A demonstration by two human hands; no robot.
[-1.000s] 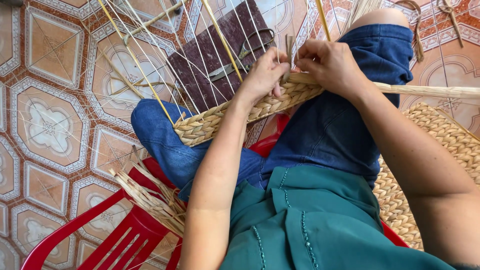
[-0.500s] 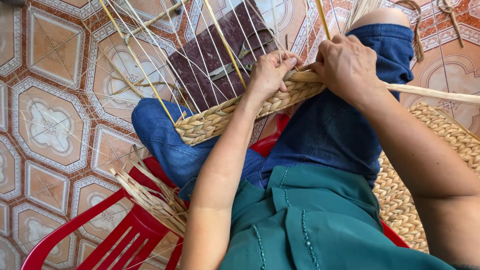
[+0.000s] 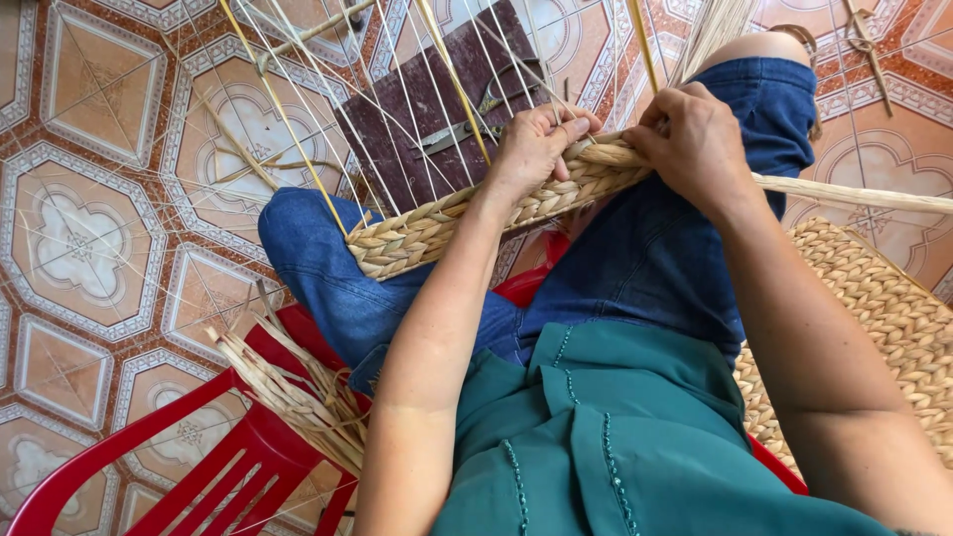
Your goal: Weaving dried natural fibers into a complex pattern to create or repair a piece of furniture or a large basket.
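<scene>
many patterned floor tiles (image 3: 89,238) underfoot

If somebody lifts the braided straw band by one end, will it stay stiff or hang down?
The braided straw band would probably sag, not stay stiff: it already curves over the knee between the left hand and its free end. It looks light, being dried fibre. Its rough plaits likely resist slipping, and the right hand pinches it without visible strain.

The braided band (image 3: 467,220) is pale straw-tan. The chair (image 3: 248,447) is red, the floor tiles (image 3: 79,238) terracotta with white hexagon patterns.
</scene>
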